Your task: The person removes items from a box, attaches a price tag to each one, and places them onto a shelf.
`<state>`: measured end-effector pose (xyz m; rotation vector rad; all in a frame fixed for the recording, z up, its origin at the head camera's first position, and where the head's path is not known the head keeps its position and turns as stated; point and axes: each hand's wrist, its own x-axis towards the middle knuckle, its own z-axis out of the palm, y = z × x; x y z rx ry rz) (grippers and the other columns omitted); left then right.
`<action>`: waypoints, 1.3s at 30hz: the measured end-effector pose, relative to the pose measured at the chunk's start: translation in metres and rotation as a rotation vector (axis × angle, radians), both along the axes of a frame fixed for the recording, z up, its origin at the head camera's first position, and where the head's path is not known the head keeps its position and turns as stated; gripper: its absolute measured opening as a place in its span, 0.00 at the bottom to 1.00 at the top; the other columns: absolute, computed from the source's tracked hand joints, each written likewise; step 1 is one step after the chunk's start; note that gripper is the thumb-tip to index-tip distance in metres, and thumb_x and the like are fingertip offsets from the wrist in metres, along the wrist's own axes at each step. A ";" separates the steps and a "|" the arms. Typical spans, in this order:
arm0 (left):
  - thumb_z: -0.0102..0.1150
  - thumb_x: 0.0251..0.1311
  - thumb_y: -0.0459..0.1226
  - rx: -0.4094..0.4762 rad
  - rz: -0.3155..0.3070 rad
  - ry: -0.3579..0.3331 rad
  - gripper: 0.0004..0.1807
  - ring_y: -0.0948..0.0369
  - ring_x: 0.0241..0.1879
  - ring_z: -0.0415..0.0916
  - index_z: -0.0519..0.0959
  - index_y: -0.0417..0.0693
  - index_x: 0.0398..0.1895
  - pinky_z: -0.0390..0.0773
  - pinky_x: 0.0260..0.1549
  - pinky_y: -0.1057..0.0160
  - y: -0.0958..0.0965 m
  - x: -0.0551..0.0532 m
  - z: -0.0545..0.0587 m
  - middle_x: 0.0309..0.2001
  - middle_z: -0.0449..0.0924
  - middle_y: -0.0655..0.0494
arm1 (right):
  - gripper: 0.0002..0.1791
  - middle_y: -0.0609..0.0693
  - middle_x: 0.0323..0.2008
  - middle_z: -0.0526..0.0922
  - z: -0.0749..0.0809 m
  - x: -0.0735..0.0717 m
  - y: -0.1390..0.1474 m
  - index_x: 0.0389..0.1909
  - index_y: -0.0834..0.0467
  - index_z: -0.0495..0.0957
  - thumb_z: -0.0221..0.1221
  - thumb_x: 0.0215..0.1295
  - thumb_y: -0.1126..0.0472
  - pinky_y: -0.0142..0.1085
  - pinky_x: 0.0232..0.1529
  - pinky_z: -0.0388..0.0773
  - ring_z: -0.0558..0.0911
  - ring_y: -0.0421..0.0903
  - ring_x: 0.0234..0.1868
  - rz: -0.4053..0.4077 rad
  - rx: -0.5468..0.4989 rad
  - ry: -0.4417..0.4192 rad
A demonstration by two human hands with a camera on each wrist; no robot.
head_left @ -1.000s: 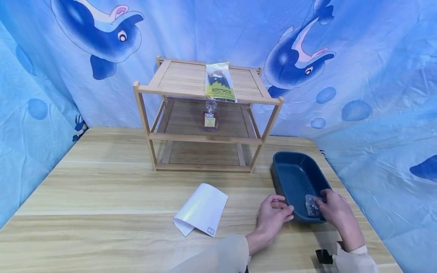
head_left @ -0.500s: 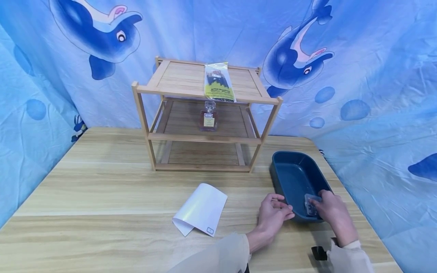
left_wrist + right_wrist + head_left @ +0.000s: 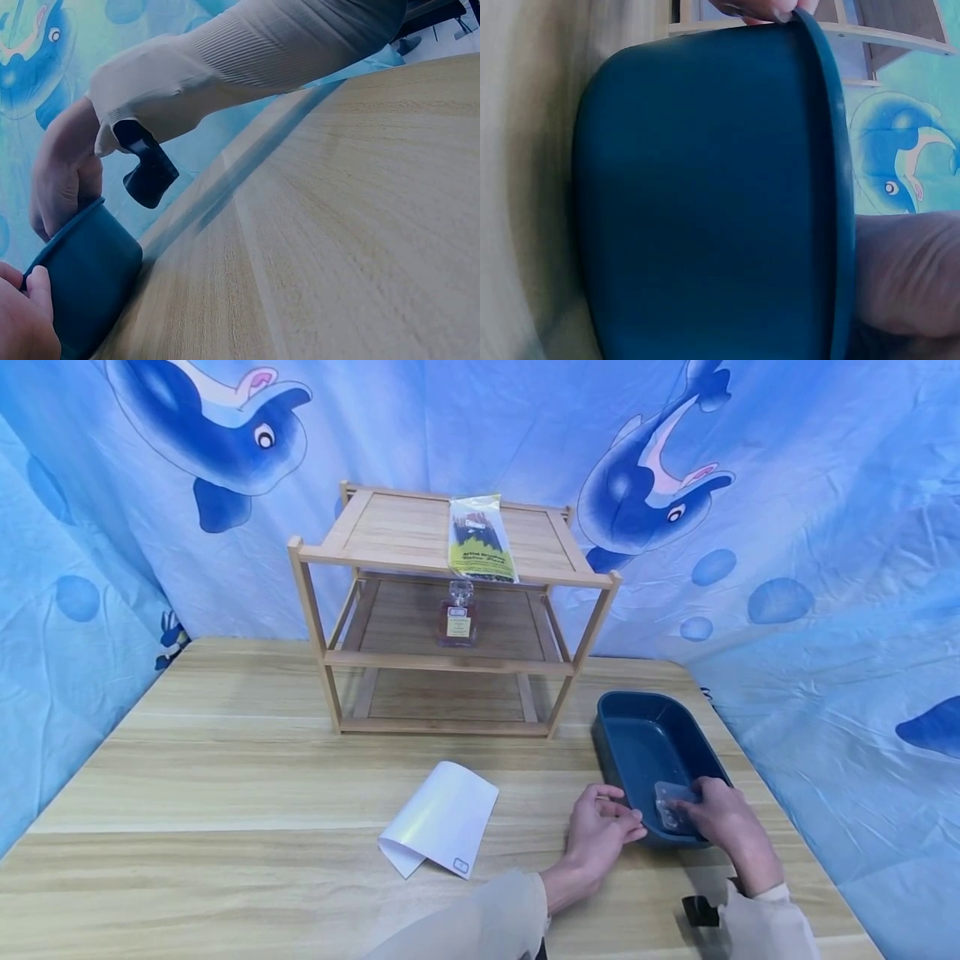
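A dark blue rectangular basin [image 3: 647,745] stands at the table's right side. My left hand [image 3: 596,837] pinches its near left rim between thumb and fingers; the left wrist view shows the thumb [image 3: 39,289] against the outer wall. Inside the basin's near end, my right hand [image 3: 733,823] grips a small clear plastic case [image 3: 667,800], whose contents are too small to make out. The basin wall [image 3: 705,195] hides the right fingers and the case in the right wrist view.
A wooden rack [image 3: 450,665] stands at the back. A pack of artist brushes [image 3: 480,543] lies on its top, and a perfume bottle [image 3: 457,620] stands on its middle shelf. A curled white sheet [image 3: 442,817] lies left of my hands.
My right hand has shifted slightly left within the basin, and the clear plastic case has moved left and tilted with it. The left hand stays at the rim.
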<state>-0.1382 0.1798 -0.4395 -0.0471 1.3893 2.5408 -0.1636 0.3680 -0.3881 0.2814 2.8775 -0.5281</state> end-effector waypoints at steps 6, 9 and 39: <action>0.62 0.59 0.17 -0.004 0.001 0.006 0.17 0.57 0.29 0.82 0.74 0.38 0.47 0.87 0.38 0.62 0.000 0.000 0.000 0.33 0.76 0.46 | 0.29 0.66 0.35 0.77 0.000 -0.003 -0.001 0.51 0.84 0.70 0.62 0.74 0.58 0.45 0.36 0.79 0.77 0.57 0.35 0.003 -0.033 -0.049; 0.62 0.59 0.17 -0.006 0.000 0.008 0.17 0.58 0.29 0.82 0.74 0.38 0.47 0.87 0.38 0.62 -0.001 0.000 0.000 0.33 0.76 0.46 | 0.29 0.67 0.37 0.77 0.001 -0.004 -0.003 0.51 0.83 0.70 0.62 0.73 0.57 0.46 0.38 0.79 0.77 0.58 0.37 0.019 -0.031 -0.043; 0.62 0.61 0.19 -0.042 -0.028 0.024 0.17 0.57 0.30 0.84 0.74 0.38 0.50 0.87 0.38 0.62 -0.002 0.000 0.000 0.35 0.76 0.47 | 0.22 0.59 0.34 0.78 -0.007 0.000 -0.001 0.54 0.72 0.68 0.65 0.70 0.63 0.41 0.31 0.75 0.77 0.52 0.33 0.096 -0.145 0.142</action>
